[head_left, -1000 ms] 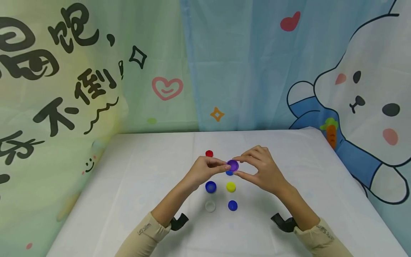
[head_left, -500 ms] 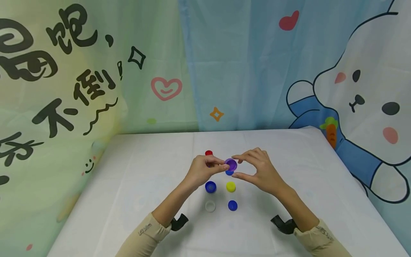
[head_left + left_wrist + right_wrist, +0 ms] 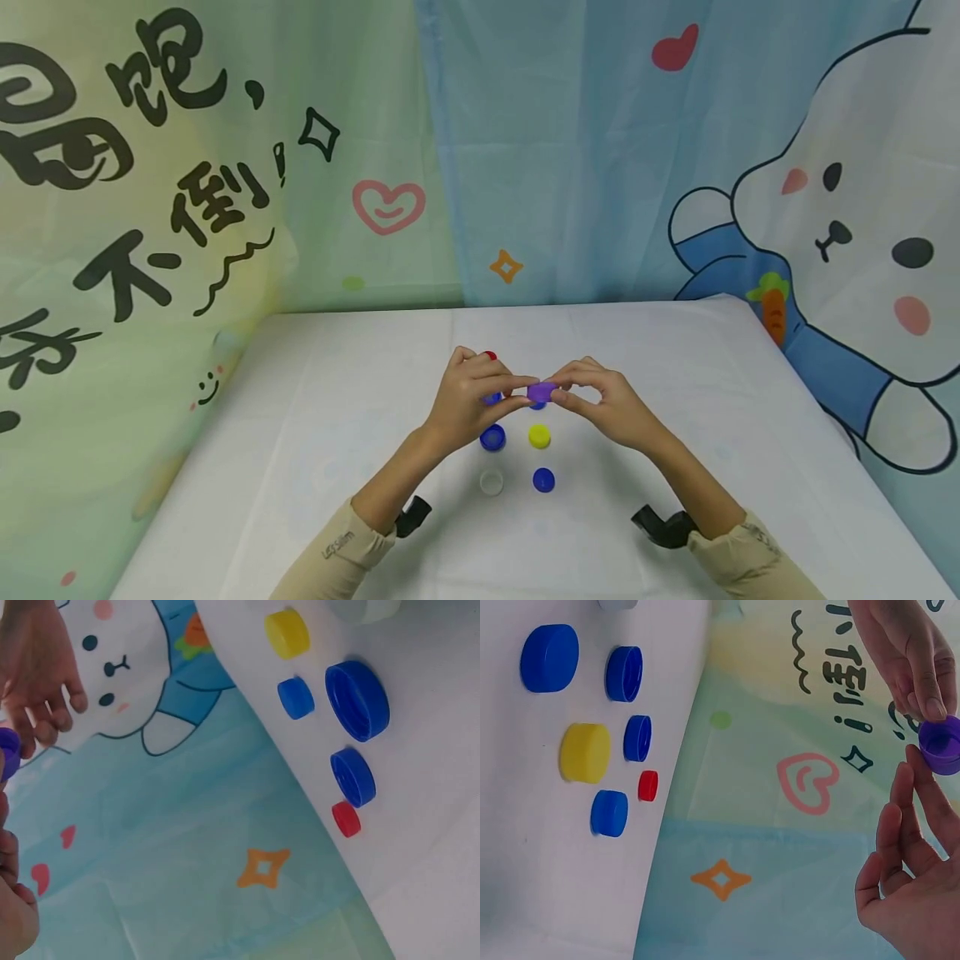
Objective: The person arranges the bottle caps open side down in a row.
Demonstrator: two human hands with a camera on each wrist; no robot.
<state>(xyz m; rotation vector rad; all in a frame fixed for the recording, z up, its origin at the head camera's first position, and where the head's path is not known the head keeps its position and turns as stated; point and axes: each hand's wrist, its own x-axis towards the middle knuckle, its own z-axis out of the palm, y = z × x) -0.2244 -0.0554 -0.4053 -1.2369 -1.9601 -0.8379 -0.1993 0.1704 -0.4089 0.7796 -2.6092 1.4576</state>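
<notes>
A small purple bottle cap [image 3: 541,392] is held up over the table between both hands, its side facing the head camera. My left hand [image 3: 468,396] pinches it from the left with thumb and forefinger. On the other side, the thumb and forefinger of my right hand [image 3: 611,408] pinch its right edge. The cap's hollow inside shows in the right wrist view, where the purple cap [image 3: 939,748] sits at the left thumb. Below the hands lie a blue cap [image 3: 537,406], partly covered, and another blue cap [image 3: 492,398] behind the left fingers.
Nearer on the white table [image 3: 300,467] lie a larger blue cap [image 3: 492,438], a yellow cap [image 3: 539,436], a whitish cap [image 3: 491,482] and a blue cap [image 3: 543,479]. A red cap [image 3: 491,355] peeks out behind the left hand. A printed curtain [image 3: 517,167] hangs behind.
The purple cap has tipped from showing its hollow face to showing its side. My left hand has turned and shifted slightly left; my right fingers have come in onto the cap.
</notes>
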